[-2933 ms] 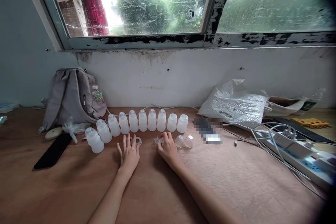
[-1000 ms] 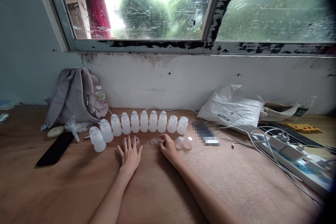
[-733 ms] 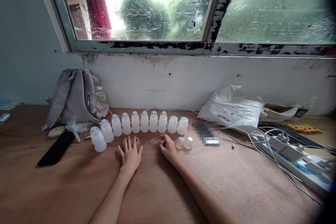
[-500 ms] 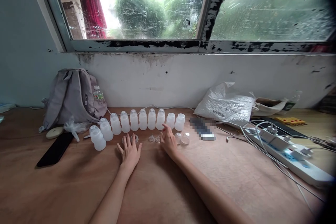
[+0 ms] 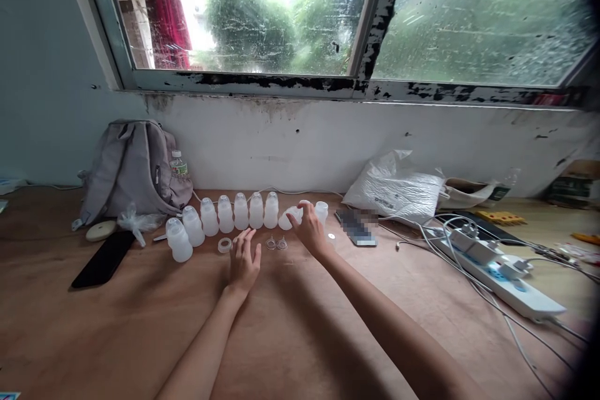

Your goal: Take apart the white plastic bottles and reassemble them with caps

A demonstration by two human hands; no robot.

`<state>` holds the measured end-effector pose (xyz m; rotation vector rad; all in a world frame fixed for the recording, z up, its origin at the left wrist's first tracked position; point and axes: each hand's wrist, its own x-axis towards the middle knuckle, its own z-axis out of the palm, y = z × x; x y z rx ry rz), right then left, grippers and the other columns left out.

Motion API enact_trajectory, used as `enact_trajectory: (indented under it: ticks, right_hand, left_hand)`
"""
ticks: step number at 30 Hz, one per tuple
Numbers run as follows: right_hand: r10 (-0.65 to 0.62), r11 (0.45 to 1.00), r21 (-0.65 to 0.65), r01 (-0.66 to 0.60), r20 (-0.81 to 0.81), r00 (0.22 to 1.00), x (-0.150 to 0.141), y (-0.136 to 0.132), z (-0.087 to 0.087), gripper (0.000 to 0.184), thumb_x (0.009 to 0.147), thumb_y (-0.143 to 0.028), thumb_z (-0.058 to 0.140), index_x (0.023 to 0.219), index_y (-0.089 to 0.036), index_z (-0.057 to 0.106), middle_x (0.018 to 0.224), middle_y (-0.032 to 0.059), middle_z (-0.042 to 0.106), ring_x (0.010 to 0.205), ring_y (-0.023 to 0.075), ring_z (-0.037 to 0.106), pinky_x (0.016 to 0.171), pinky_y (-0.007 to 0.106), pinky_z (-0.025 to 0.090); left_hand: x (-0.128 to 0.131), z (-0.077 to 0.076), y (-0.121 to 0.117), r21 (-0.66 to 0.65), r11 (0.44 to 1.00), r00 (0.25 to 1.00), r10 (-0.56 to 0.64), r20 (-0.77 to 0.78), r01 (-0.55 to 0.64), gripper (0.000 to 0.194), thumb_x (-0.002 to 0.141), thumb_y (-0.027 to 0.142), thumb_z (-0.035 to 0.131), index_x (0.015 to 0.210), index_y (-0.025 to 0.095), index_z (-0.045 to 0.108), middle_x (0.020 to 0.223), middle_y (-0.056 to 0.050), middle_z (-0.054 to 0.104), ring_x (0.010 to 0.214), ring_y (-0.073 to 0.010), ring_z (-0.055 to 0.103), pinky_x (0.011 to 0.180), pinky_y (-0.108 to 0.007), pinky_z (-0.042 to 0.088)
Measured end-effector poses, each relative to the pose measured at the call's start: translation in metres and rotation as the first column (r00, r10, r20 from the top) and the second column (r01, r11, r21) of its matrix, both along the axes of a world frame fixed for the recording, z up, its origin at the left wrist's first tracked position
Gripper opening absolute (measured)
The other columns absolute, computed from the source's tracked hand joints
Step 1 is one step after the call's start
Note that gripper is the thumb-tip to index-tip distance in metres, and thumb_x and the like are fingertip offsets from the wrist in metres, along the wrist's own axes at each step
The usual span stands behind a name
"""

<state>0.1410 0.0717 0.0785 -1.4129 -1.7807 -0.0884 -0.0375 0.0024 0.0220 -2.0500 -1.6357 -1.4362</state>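
Note:
Several frosted baby bottles [image 5: 225,215] stand in a curved row on the wooden table. Near the row's right end one baby bottle [image 5: 287,218] leans over, and my right hand [image 5: 311,230] is closed around its right side, covering part of it. My left hand [image 5: 244,260] is open just above the table, fingers stretched forward, with nothing visible in it. Beside its fingertips lies a clear ring [image 5: 225,245]. Two bottle nipples [image 5: 276,242] lie between my hands. An open-necked bottle [image 5: 321,211] and a clear cap [image 5: 332,238] are right of my right hand.
On the left are a grey backpack [image 5: 129,169], a black phone [image 5: 104,259] and a knotted plastic bag [image 5: 135,220]. To the right lie a partly blurred phone [image 5: 359,228], a silvery package [image 5: 396,186] and a power strip [image 5: 501,278] with trailing cables. A window stands behind.
My right hand has moved up to a bottle, which has gone from upright to leaning. The left hand has shifted right, uncovering a ring. The view has turned slightly.

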Motion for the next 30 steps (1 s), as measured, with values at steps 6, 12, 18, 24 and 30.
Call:
enact_trajectory:
  ticks: [6, 12, 18, 24, 30]
  right_hand:
    - [0.167, 0.981, 0.144, -0.131, -0.27, 0.948, 0.013, -0.033, -0.009, 0.034, 0.08, -0.035, 0.045, 0.11, -0.02, 0.043, 0.097, 0.0085, 0.054, 0.063, 0.014, 0.054, 0.057, 0.029, 0.046]
    - [0.187, 0.974, -0.025, -0.224, -0.464, 0.866, 0.029, -0.085, -0.019, 0.022, 0.085, -0.033, 0.038, 0.097, -0.019, 0.048, 0.065, -0.001, 0.052, 0.045, 0.0092, 0.048, 0.046, 0.023, 0.042]
    - [0.162, 0.961, -0.157, -0.229, -0.352, 0.922, 0.043, -0.093, -0.031, 0.033, 0.084, -0.035, 0.034, 0.058, -0.018, 0.044, 0.049, -0.0031, 0.043, 0.045, 0.0094, 0.042, 0.044, 0.021, 0.03]
    - [0.165, 0.979, -0.074, -0.192, -0.278, 0.946, 0.056, -0.088, -0.033, 0.039, 0.084, -0.031, 0.031, 0.049, -0.017, 0.04, 0.041, -0.004, 0.034, 0.038, 0.0077, 0.035, 0.041, 0.021, 0.025]
    - [0.274, 0.962, 0.057, -0.268, -0.247, 0.93, 0.062, -0.09, -0.029, 0.036, 0.083, -0.024, 0.031, 0.05, -0.018, 0.042, 0.044, -0.0024, 0.038, 0.041, 0.0086, 0.037, 0.044, 0.022, 0.028]
  left_hand:
    - [0.014, 0.01, -0.019, 0.059, 0.986, 0.987, -0.151, -0.056, 0.154, 0.037, 0.081, 0.022, 0.046, 0.117, 0.019, 0.039, 0.115, -0.011, 0.049, 0.111, -0.0206, 0.043, 0.094, -0.04, 0.033]
    - [0.024, 0.016, -0.032, 0.13, 0.947, 0.941, -0.262, -0.213, 0.293, 0.048, 0.071, 0.04, 0.058, 0.112, 0.02, 0.042, 0.115, -0.012, 0.051, 0.11, -0.0258, 0.045, 0.096, -0.048, 0.029]
    - [0.034, 0.012, -0.039, -0.201, 0.847, 0.857, -0.512, -0.059, 0.493, 0.048, 0.07, 0.043, 0.057, 0.11, 0.02, 0.046, 0.097, -0.007, 0.062, 0.084, -0.0195, 0.059, 0.072, -0.03, 0.048]
    - [0.044, 0.028, -0.046, -0.363, 0.735, 0.82, -0.516, 0.25, 0.573, 0.042, 0.066, 0.04, 0.061, 0.102, 0.02, 0.055, 0.098, -0.005, 0.063, 0.083, -0.0191, 0.059, 0.073, -0.027, 0.046]
    - [0.051, 0.036, -0.044, -0.493, 0.452, 0.662, -0.392, 0.638, 0.743, 0.034, 0.066, 0.043, 0.06, 0.084, 0.013, 0.063, 0.069, -0.002, 0.061, 0.058, -0.0127, 0.054, 0.051, -0.021, 0.04]
